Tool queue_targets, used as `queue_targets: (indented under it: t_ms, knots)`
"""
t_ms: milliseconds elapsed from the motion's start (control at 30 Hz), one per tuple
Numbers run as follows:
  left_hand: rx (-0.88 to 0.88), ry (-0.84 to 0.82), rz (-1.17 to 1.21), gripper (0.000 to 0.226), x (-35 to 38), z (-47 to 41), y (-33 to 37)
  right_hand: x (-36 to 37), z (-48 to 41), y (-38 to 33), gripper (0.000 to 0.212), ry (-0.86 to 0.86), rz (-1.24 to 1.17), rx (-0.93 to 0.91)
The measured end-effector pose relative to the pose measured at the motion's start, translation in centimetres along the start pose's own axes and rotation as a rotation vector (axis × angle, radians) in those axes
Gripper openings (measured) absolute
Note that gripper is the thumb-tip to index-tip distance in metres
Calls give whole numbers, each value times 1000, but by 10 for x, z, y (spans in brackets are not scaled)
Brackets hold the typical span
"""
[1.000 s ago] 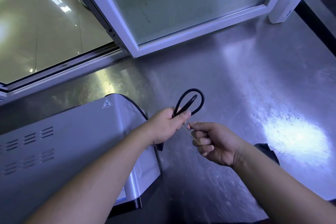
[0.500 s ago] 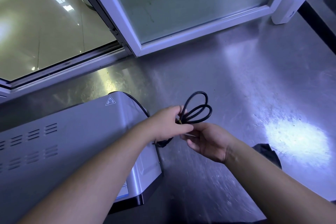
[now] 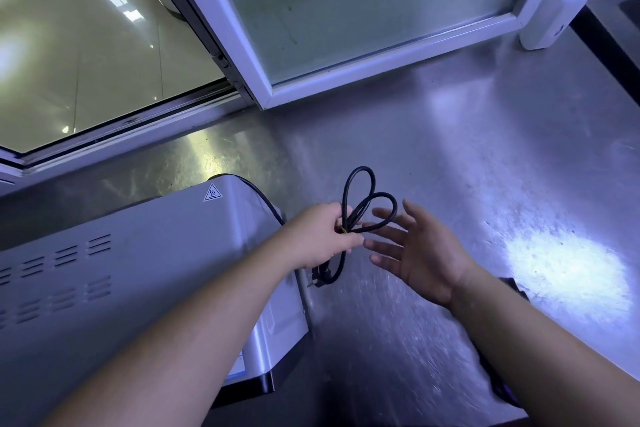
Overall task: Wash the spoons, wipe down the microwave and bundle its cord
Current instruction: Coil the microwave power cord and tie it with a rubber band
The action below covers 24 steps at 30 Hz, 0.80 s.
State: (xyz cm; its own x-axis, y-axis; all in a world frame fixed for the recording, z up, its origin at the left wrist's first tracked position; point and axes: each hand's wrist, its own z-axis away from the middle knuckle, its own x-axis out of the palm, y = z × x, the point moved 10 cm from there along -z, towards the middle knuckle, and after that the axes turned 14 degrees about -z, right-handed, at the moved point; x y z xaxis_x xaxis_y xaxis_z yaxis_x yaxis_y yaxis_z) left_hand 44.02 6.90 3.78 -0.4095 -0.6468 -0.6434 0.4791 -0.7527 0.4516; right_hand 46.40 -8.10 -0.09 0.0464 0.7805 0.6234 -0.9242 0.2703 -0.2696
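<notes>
A silver microwave [image 3: 114,274] stands at the left on the steel counter [image 3: 467,166], its vented top facing me. Its black cord [image 3: 360,199] is folded into loops above the microwave's right corner, with a thin yellow band [image 3: 343,229] round the folds. My left hand [image 3: 320,236] grips the cord at the band. The plug [image 3: 320,276] hangs below that hand. My right hand [image 3: 414,248] hovers just right of the loops with fingers spread, holding nothing.
An open white-framed window [image 3: 266,80] leans over the back of the counter. A white bottle [image 3: 554,10] stands at the far right corner. A dark object [image 3: 512,291] lies partly hidden under my right forearm.
My right hand let go of the band and cord and opened, drawing slightly right. The cord went from one loop to two, now held by my left hand alone.
</notes>
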Motion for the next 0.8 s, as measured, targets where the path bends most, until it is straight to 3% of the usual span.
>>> queue_targets:
  t_ms: [100, 267, 467, 600, 800]
  knots:
    - [-44, 101, -169, 36, -6, -7, 3, 3, -1, 4, 36, 12, 108, -59]
    - [-77, 150, -412, 26, -3, -12, 14, 8, -8, 13, 27, 63, 280, -149]
    - [-42, 130, -338, 29, 4, -21, 14, 9, -30, 10, 15, 70, 198, -185]
    - [-91, 235, -316, 25, -10, -28, 4, 9, -46, 14, 25, 42, 153, -149]
    - [-141, 212, -309, 28, -12, -38, -5, -1, -66, 21, 14, 90, 121, -161]
